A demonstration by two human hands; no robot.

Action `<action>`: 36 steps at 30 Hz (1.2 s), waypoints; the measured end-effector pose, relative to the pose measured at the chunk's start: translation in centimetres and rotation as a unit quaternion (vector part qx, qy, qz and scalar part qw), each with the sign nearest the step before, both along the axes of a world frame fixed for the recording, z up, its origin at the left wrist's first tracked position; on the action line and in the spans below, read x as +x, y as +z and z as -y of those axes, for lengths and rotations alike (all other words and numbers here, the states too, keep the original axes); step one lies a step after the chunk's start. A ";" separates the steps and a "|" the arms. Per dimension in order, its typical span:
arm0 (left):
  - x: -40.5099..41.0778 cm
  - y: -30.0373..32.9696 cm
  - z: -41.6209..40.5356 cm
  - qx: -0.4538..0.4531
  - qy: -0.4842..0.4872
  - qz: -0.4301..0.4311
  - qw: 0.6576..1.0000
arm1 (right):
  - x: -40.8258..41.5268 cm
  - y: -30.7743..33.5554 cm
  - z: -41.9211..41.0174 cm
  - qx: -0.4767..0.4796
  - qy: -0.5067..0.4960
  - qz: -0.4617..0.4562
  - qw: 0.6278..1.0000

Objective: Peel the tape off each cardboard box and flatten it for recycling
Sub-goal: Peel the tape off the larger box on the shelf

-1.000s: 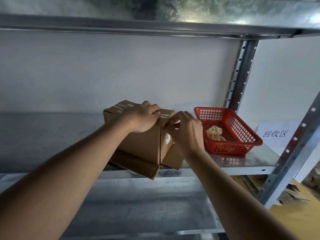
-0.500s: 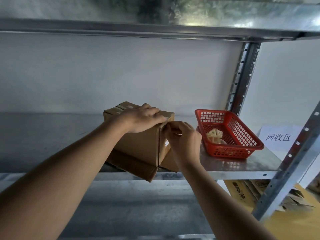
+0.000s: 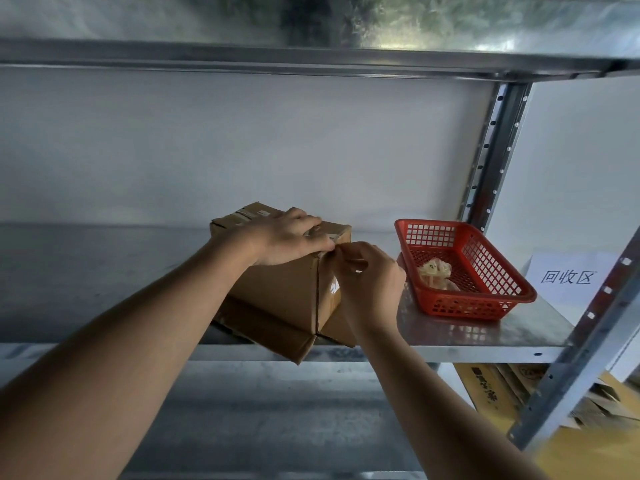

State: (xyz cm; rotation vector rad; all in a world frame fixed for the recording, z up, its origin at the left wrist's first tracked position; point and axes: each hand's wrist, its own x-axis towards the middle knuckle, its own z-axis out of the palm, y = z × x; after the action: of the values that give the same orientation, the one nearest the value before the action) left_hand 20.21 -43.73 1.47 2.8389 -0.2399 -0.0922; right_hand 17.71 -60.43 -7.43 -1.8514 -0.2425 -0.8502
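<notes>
The box sits on the metal shelf, its near bottom flaps hanging over the front edge. My left hand lies flat on its top, fingers spread over the tape near the right edge. My right hand is curled at the box's upper right corner, fingertips pinching the tape end there. A red basket stands just right of the box, with crumpled tape inside. A paper sign lies behind it.

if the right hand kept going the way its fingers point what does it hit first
Probably the cardboard box: the right hand points left at its top right corner, fingertips already at the tape there, beside the left hand.
</notes>
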 end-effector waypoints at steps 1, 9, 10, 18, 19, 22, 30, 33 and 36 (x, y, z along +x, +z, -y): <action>0.0 -0.1 0.0 0.000 0.002 0.003 1.000 | 0.0 0.1 -0.2 0.006 -0.003 -0.007 1.000; 0.2 -0.4 -0.3 0.004 -0.006 0.015 1.000 | 0.4 0.1 0.0 -0.023 0.016 0.022 0.999; 0.2 -0.4 -0.3 0.006 -0.007 0.017 1.000 | 0.4 0.3 0.2 -0.052 0.012 0.047 0.997; 0.5 -0.5 -0.9 0.010 -0.023 0.021 0.999 | 1.8 1.8 4.6 -0.186 0.037 0.036 0.981; 0.6 -0.5 -0.8 0.010 -0.026 0.019 0.999 | 1.6 1.7 4.3 -0.185 0.077 0.023 0.979; 0.5 -0.4 -0.5 0.010 -0.028 0.016 0.999 | 0.8 0.9 3.1 -0.120 0.127 -0.004 0.985; 0.3 -0.4 -0.3 0.025 -0.016 0.018 0.999 | -0.2 0.3 1.0 0.016 0.082 -0.013 0.996; 0.2 -0.4 -0.2 0.028 -0.018 0.023 0.999 | -0.2 0.3 0.5 0.039 0.070 -0.010 0.997; 0.2 -0.5 -0.3 0.027 -0.019 0.025 0.999 | 0.0 0.5 0.4 -0.009 0.043 -0.011 0.999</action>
State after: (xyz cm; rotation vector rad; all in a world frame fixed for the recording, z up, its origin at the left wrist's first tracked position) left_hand 20.42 -43.40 1.01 2.8944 -0.3080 -0.0353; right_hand 17.73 -60.83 -6.91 -1.8518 -0.3138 -0.7709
